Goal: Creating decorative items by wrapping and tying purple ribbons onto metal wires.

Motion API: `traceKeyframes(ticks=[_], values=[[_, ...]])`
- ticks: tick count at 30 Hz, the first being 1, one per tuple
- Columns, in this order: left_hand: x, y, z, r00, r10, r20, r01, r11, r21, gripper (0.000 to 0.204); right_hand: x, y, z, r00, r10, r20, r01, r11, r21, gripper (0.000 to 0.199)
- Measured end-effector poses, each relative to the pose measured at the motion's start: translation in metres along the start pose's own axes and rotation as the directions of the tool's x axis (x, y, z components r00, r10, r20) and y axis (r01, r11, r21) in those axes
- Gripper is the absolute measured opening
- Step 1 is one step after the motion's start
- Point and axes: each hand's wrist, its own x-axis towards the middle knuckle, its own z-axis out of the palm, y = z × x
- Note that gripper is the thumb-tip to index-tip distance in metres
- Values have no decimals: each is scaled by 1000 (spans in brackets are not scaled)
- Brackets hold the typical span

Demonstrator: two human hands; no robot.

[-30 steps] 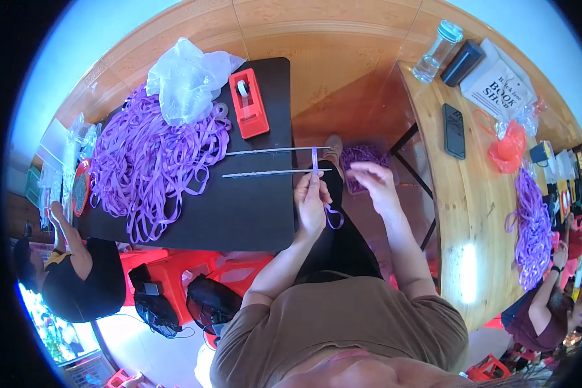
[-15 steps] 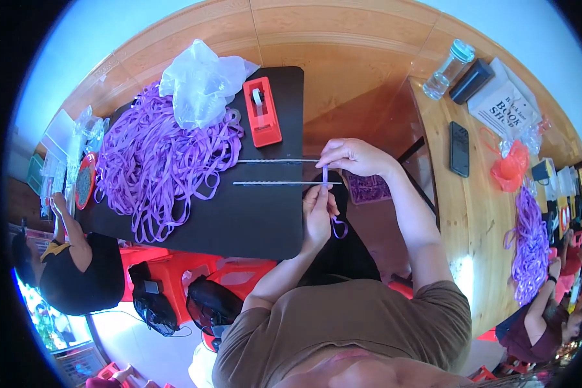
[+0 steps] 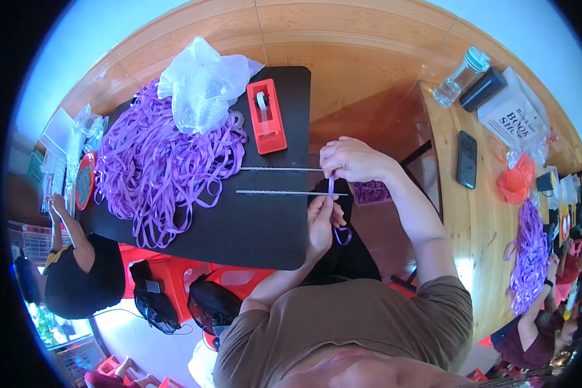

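Observation:
My left hand (image 3: 319, 220) pinches the lower end of a short purple ribbon strip (image 3: 334, 202) at the edge of a black table (image 3: 252, 226). My right hand (image 3: 352, 159) grips the strip's upper end. The ribbon is stretched across the tips of two thin metal rods (image 3: 284, 192) that lie side by side on the table and stick out past its edge. A loop of the ribbon hangs below my left hand. A big heap of purple ribbon (image 3: 158, 165) lies on the table's left half.
A red tape dispenser (image 3: 266, 116) and a clear plastic bag (image 3: 200, 87) sit at the table's far side. A wooden table (image 3: 478, 213) to the right carries a phone (image 3: 467, 159), a bottle (image 3: 459, 77), an orange bag and more purple ribbon. Other people sit left and right.
My right hand came up from the ribbon pile beside the table to the rod tips and took the strip's top end. My left hand stayed at the rods.

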Motion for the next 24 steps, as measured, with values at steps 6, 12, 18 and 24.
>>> traceKeyframes(ticks=[6,12,18,24], values=[[1,1,0,1000,-14,8,14,1000,-25,23,3,-2,5,998,13,-66,-8,997,70,8],[0,-6,-2,995,62,84,-66,997,49,25,-8,5,10,988,-39,-150,56,992,111,7],[-12,-7,-2,940,311,143,-338,774,536,44,-56,-3,10,922,61,-383,-18,993,114,10],[-11,2,22,936,193,296,-272,928,254,28,-94,-45,30,895,194,-401,-219,976,-15,12]])
